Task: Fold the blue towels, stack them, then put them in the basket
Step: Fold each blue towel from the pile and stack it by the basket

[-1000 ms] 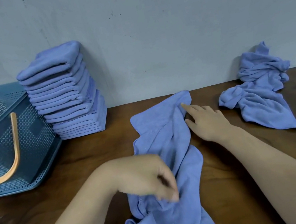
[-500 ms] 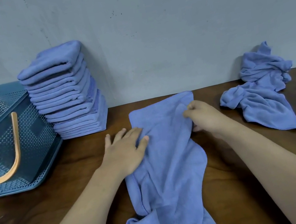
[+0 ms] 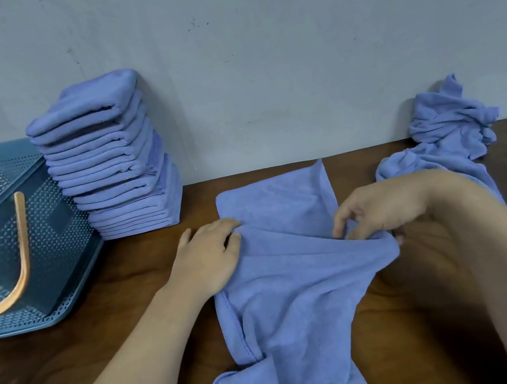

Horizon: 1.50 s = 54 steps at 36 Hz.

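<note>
So the towel point(image 3: 287, 286) was lying rumpled down the middle of the table point(image 3: 74, 369), with the far end sort of flat and the near end bunched up toward the front edge. The left hand point(image 3: 209, 255) was laid pretty flat on the towel's left edge, fingers mostly straight, pressing it down rather than grabbing it. The right hand point(image 3: 378, 212) had its fingers curled and was pinching a fold of the right edge, lifted a bit off the wood. Honestly, the risk I saw was this: the cloth was twisted lower down, so pulling it wide from up top could just drag the creases along and give a lopsided fold. And if the flat hand let the left edge slip, the whole thing would probably slide right instead of spreading. The stack point(image 3: 107, 158) of folded ones by the wall was tall and leaning a little, just beside the basket point(image 3: 63, 235), so one sloppy fold on top might tip it. A crumpled pile point(image 3: 448, 131) sat off to the right, so there was plenty left to do.
</note>
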Tool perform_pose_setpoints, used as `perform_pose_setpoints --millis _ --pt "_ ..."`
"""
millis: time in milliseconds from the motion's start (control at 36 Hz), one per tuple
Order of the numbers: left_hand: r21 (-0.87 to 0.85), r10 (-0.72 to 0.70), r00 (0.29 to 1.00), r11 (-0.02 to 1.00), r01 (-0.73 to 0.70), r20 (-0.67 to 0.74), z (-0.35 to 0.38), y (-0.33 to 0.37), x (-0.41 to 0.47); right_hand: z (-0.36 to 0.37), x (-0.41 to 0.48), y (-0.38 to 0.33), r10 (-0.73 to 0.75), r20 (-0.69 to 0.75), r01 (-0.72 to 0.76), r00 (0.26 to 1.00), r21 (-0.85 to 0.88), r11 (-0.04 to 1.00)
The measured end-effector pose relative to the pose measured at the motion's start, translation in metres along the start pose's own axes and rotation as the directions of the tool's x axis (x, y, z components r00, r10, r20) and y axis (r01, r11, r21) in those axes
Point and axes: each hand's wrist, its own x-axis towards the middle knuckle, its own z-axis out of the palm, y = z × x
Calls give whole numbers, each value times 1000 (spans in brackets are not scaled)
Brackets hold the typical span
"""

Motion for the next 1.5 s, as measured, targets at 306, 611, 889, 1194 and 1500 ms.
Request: perform_pose_setpoints --millis 306,611,889,1194,1500 --pt "-72 -166 984 983 171 66 -15 -12 31 -14 4 20 266 -225 -292 937 -91 952" --pt "-128 -124 978 981 147 169 -11 -28 91 30 98 50 -93 -589 -44 803 -215 976" --pt "-276 -71 997 959 58 -36 7 -57 103 38 112 70 -160 -695 -5 702 -229 973" --pt "-213 106 981 967 -140 -164 2 -33 -6 43 81 68 -56 -879 373 473 142 917" --pt "-308 204 965 919 -247 -166 -16 -19 -138 117 3 59 -94 -932 365 349 43 930"
